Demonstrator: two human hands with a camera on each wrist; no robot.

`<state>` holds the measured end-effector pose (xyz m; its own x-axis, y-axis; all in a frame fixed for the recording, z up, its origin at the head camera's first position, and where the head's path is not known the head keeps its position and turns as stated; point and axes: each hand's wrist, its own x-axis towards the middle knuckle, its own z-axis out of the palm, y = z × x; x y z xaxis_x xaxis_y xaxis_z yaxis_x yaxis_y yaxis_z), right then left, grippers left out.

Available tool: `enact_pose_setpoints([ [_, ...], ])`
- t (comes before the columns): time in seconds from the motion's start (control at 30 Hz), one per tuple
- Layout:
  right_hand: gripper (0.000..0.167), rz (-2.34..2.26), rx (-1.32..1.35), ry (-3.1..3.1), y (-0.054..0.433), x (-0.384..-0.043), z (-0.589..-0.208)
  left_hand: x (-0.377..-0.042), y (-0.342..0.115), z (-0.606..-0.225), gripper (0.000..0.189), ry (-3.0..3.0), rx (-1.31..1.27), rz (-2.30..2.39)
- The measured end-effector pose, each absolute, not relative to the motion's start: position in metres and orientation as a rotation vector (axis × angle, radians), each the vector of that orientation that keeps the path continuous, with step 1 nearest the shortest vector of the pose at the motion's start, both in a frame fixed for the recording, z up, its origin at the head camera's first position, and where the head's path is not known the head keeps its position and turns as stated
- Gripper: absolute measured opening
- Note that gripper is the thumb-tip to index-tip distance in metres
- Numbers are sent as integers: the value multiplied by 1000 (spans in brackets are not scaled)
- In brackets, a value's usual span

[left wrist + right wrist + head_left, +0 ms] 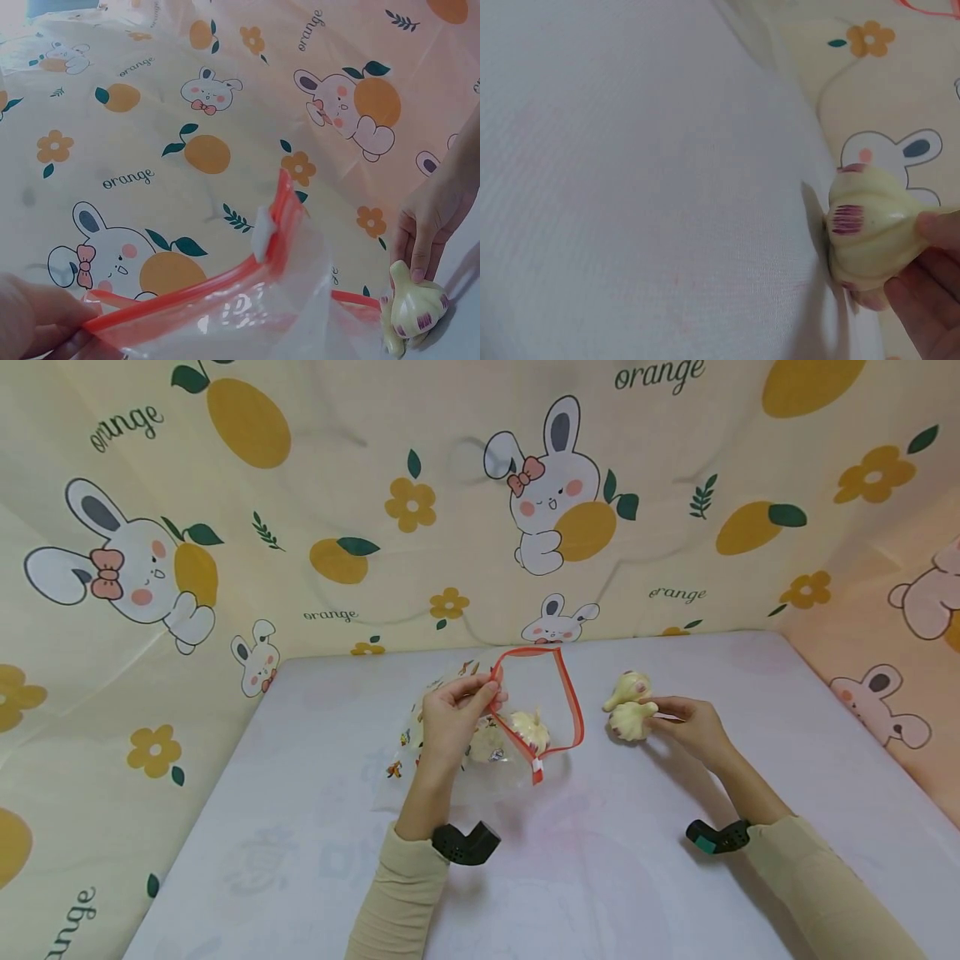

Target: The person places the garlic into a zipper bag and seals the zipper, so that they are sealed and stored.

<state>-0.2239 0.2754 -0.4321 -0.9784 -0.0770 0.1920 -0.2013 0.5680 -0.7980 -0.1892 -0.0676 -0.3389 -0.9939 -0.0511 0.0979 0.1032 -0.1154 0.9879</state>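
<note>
My left hand pinches the red zip edge of a clear printed zip bag, whose mouth gapes toward the right. A garlic bulb shows within the red-rimmed opening, and another pale bulb shows through the film beside it. To the right of the bag, my right hand pinches a cream garlic bulb with purple streaks by its stem, close over the table. Right behind that one lies another garlic bulb, mostly hidden in the right wrist view.
A white cloth covers the table. Behind it and at both sides hangs a cream curtain printed with rabbits and oranges. A white slider sits on the bag's red zip. Black wrist cameras are strapped on both wrists.
</note>
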Motion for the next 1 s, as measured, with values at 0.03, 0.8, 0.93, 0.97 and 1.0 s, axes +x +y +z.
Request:
enact_pose_setpoints([
  [0.03,34,1385,233,-2647,276,-225,-434,-189,-67,-339,21,-2012,-59,-2276],
  [0.8,37,1330,193,-2690,276,-220,-427,-189,-68,-340,22,-2026,-91,-2247],
  [0.93,38,1332,189,-2700,275,-219,-425,-189,-68,-340,21,-2038,-83,-2238],
  [0.97,38,1335,188,-2702,274,-219,-425,-189,-68,-340,21,-2038,-77,-2240],
  [1.0,39,1337,187,-2704,274,-219,-425,-189,-68,-340,21,-2039,-73,-2242],
])
